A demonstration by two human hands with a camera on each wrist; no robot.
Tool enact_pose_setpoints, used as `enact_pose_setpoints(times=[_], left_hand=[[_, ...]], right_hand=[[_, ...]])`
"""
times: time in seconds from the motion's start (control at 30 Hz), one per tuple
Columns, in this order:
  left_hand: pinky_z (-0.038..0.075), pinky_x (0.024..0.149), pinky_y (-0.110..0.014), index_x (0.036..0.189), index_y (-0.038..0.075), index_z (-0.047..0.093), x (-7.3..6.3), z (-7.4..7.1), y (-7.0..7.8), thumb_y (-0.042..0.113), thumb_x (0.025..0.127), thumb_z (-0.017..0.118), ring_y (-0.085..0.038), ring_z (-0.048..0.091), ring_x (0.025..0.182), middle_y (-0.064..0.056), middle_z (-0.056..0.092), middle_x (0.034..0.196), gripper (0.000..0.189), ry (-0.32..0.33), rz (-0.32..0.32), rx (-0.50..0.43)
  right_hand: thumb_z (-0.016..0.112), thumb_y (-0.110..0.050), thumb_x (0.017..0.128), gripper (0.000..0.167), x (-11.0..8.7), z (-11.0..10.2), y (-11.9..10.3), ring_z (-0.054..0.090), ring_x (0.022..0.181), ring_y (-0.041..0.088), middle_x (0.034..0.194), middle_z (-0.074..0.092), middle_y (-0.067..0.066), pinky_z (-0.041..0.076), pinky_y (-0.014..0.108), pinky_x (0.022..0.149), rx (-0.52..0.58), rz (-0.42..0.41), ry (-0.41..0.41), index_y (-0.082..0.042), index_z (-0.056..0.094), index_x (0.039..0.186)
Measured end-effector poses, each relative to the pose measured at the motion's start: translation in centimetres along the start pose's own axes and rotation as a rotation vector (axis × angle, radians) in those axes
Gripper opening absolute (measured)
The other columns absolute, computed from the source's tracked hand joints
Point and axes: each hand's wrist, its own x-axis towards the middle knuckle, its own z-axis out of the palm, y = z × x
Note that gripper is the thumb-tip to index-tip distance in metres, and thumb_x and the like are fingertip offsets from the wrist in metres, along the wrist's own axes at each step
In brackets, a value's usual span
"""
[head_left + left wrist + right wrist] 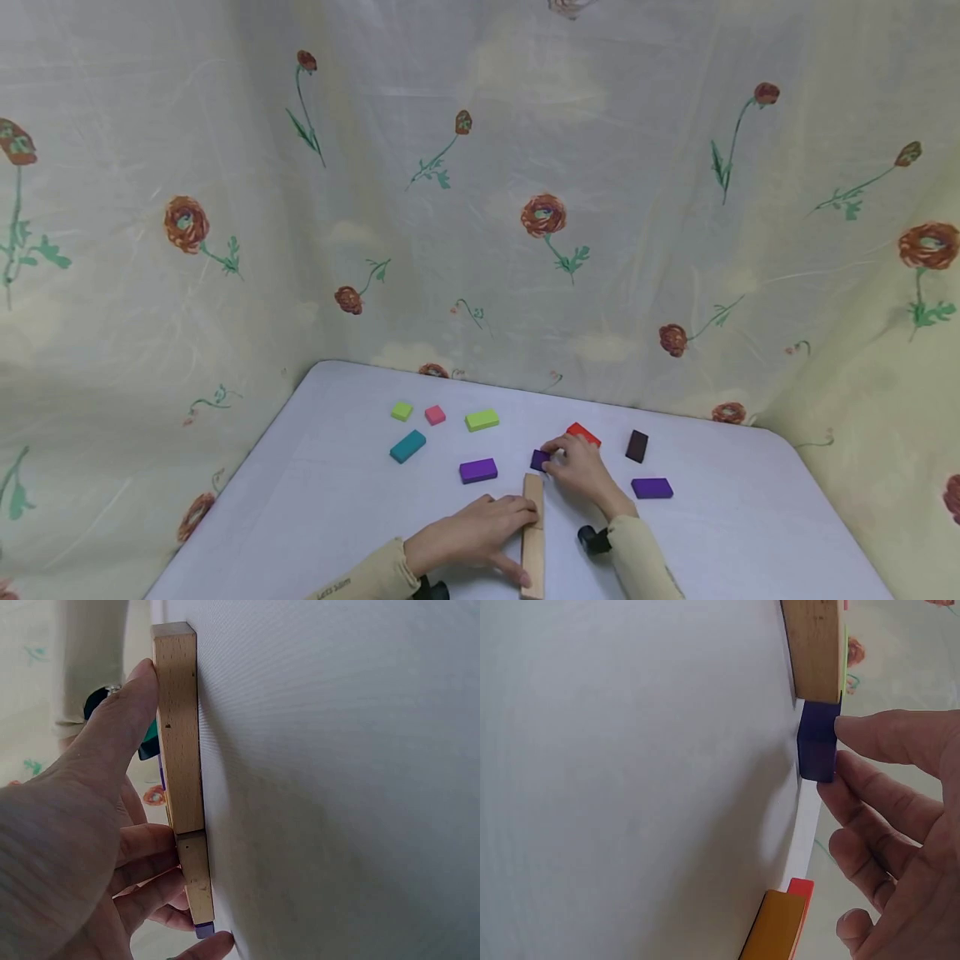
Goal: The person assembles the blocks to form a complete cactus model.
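Note:
Two bare wooden blocks stand end to end in a row, the nearer wooden block [532, 560] longer in the left wrist view than the farther wooden block [196, 877]. My left hand [480, 532] spans the row with spread fingers, its thumb touching the nearer block and fingertips resting on the farther one. Just past the row's far end is a small dark purple block [818, 742]. My right hand [581, 473] pinches this block between thumb and fingertips, on the table. In the right wrist view it appears against or very close to the wooden block's end.
A red block [583, 433] lies just beyond my right hand, with a dark brown block [637, 446] and a purple block [652, 488] to its right. Leftward are another purple block [478, 471], a teal block [408, 447], lime blocks [482, 419] and a pink block [435, 415].

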Motion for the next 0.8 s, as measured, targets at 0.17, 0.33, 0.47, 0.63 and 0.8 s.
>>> enact_pose_setpoints(times=[0.17, 0.33, 0.47, 0.63, 0.8], left_hand=[[0.045, 0.098, -0.037, 0.140, 0.020, 0.047, -0.01, 0.09, -0.08, 0.069, 0.077, 0.061, -0.009, 0.041, 0.134, 0.006, 0.047, 0.143, 0.081, 0.008, 0.010, 0.004], [0.045, 0.098, -0.036, 0.139, 0.019, 0.048, -0.18, -0.17, 0.14, 0.069, 0.076, 0.064, -0.009, 0.041, 0.134, 0.007, 0.047, 0.142, 0.081, 0.015, 0.008, 0.010], [0.045, 0.097, -0.035, 0.139, 0.019, 0.048, -0.22, -0.24, 0.27, 0.068, 0.076, 0.065, -0.008, 0.041, 0.134, 0.007, 0.047, 0.143, 0.081, 0.013, 0.005, 0.021], [0.045, 0.098, -0.036, 0.139, 0.019, 0.048, -0.13, -0.17, 0.28, 0.068, 0.076, 0.065, -0.009, 0.041, 0.134, 0.007, 0.047, 0.143, 0.082, 0.005, 0.000, 0.007], [0.045, 0.098, -0.037, 0.139, 0.020, 0.048, -0.08, -0.18, 0.23, 0.067, 0.076, 0.066, -0.009, 0.041, 0.134, 0.007, 0.046, 0.143, 0.081, -0.005, -0.005, -0.012]], right_hand=[[0.074, -0.016, 0.081, 0.019, -0.03, 0.09, -0.32, 0.059, 0.101, 0.023, 0.098, 0.067, -0.001, 0.038, 0.044, 0.090, 0.002, -0.001, -0.023, -0.014, 0.073, 0.100], [0.073, -0.017, 0.082, 0.019, -0.09, 0.22, -0.52, 0.056, 0.101, 0.020, 0.099, 0.065, -0.003, 0.037, 0.040, 0.088, -0.003, 0.016, -0.050, -0.016, 0.073, 0.101], [0.074, -0.018, 0.082, 0.018, -0.17, 0.23, -0.64, 0.055, 0.102, 0.019, 0.099, 0.065, -0.003, 0.036, 0.041, 0.089, 0.000, 0.027, -0.062, -0.017, 0.073, 0.101], [0.073, -0.017, 0.083, 0.018, -0.36, 0.17, -0.76, 0.053, 0.104, 0.018, 0.099, 0.065, -0.005, 0.037, 0.043, 0.091, 0.006, 0.046, -0.077, -0.019, 0.072, 0.101], [0.072, -0.016, 0.082, 0.018, -0.61, 0.09, -0.98, 0.053, 0.101, 0.018, 0.098, 0.066, -0.005, 0.037, 0.043, 0.090, 0.018, 0.041, -0.090, -0.018, 0.072, 0.100]])
